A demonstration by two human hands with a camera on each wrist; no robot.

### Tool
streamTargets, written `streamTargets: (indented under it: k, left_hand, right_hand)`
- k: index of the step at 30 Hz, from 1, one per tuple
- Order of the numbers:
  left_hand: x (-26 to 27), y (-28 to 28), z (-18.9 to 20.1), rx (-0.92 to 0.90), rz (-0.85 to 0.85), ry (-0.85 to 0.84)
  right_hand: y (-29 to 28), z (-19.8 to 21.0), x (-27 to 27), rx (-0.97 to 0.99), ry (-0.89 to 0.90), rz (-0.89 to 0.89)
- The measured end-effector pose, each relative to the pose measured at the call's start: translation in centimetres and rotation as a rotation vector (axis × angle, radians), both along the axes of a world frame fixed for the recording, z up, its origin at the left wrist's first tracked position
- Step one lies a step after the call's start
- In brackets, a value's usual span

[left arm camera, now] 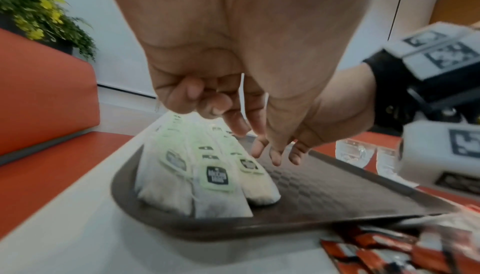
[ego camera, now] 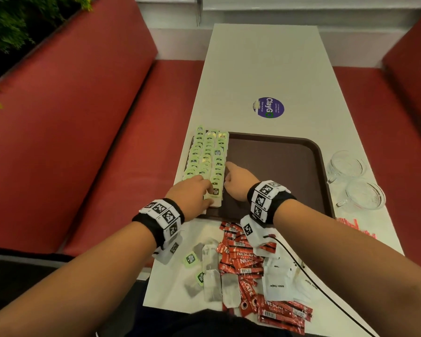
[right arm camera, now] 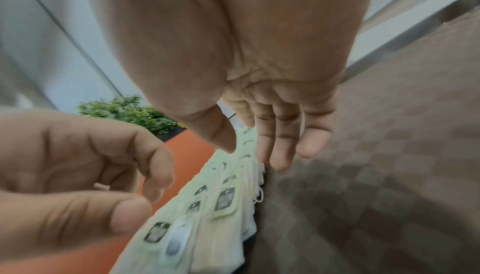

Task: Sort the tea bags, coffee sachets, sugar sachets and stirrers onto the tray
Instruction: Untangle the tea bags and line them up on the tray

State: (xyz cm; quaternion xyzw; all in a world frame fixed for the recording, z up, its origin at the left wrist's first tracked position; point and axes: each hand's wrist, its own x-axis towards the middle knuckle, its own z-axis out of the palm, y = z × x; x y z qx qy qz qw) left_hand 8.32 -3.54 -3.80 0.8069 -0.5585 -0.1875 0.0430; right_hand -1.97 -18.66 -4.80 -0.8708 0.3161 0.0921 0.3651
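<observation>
Both hands hover over rows of tea bags (ego camera: 208, 161) lining the left side of a brown tray (ego camera: 289, 166) on the white table (ego camera: 265, 69). The left hand (ego camera: 192, 193) hangs with fingers loosely curled, holding nothing; the right hand (ego camera: 237, 178), fingers extended, touches the rows' right edge. Loose tea bags (ego camera: 212, 283), coffee sachets (ego camera: 248, 263) and sugar sachets (ego camera: 277, 283) lie on the table near the person.

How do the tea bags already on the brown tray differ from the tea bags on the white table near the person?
The tea bags on the brown tray lie in neat overlapping rows along its left side; the loose tea bags on the white table lie scattered at mixed angles. The tray group is far larger. Both hands, left hand and right hand, are at the tray rows; neither touches the loose ones. Both groups share pale bags with green tags.
</observation>
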Motion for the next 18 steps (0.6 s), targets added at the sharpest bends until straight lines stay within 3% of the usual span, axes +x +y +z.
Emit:
streamTargets:
  k: [5,12,18]
  left_hand:
    - [-0.6,4.4,0.7,0.103,-0.071,-0.005]
    - [-2.3,8.8,-1.6,0.356,-0.131,-0.076]
    - [-3.6,9.8,-2.8,0.326,-0.054,-0.024]
  right_hand:
    - [3.8,1.1,-3.3,-0.088,-0.024,0.195]
    - [9.2,-0.4,-5.5,-0.181,0.056,0.56]
    - [11.0,-1.7,-5.7,-0.345,0.13,0.696]
